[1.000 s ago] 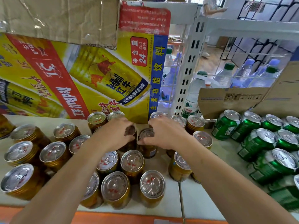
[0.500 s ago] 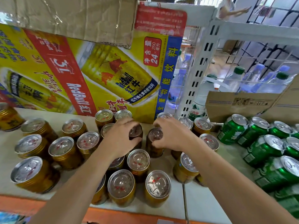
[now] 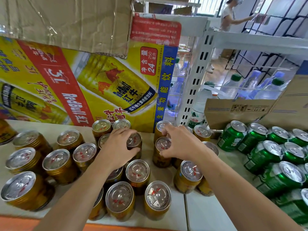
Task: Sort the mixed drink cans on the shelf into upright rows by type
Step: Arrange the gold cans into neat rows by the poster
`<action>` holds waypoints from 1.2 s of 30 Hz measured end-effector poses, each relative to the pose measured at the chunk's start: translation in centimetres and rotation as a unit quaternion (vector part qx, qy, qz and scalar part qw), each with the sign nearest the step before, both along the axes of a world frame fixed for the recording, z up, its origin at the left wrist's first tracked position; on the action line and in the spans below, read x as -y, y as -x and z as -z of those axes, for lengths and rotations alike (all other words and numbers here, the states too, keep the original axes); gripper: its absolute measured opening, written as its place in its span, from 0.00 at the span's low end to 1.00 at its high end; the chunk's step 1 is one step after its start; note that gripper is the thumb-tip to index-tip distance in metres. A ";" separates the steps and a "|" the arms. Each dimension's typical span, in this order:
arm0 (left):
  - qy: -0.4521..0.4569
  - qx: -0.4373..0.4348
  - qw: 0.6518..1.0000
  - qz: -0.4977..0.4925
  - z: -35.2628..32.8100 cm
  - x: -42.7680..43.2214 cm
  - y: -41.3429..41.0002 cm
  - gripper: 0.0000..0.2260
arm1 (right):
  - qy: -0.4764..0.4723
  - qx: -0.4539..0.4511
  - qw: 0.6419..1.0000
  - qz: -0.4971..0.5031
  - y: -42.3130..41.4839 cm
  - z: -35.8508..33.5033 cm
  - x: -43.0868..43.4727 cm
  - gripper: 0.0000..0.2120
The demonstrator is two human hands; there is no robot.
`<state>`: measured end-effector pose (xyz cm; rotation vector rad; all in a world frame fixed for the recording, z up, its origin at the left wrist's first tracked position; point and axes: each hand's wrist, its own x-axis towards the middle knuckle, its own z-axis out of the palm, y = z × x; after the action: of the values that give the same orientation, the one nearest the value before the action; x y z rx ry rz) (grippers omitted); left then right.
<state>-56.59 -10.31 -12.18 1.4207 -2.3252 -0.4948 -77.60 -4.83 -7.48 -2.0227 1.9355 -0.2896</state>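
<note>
Cans (image 3: 160, 160) held number two: left grip (image 3: 116, 147) one, right grip (image 3: 181, 145) one.

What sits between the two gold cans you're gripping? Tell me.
Head view: only bare shelf between the left can, gripped by the left hand, and the right can, gripped by the right hand.

Bright, even daylight comes through the windows (image 3: 208, 7) at the far top. Glare glints on can lids (image 3: 292, 170). Wide-angle bending warps the edges; slight blur softens the corners.
</note>
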 end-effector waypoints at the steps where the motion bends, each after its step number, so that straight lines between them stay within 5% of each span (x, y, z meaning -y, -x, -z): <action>1: 0.000 -0.002 1.000 0.000 0.0 0.0 0.0 0.27 | 0.003 0.004 1.000 0.002 0.0 0.0 -0.1 0.28; 9: -0.004 -0.024 1.000 0.002 -0.1 -0.1 -0.1 0.25 | 0.011 0.062 0.998 0.027 0.8 0.1 -0.9 0.31; 17: -0.012 -0.124 0.992 0.009 -4.0 -1.2 0.6 0.27 | 0.090 0.116 0.980 0.133 2.8 -0.1 -1.8 0.08; 36: -0.084 -0.123 0.982 0.120 -8.5 -5.1 4.3 0.28 | 0.110 0.151 0.970 0.155 3.2 -0.1 -4.8 0.14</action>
<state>-60.90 -5.19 -3.71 1.0786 -2.3034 -0.9019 -80.81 -0.05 -7.42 -1.6658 2.0848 -0.8707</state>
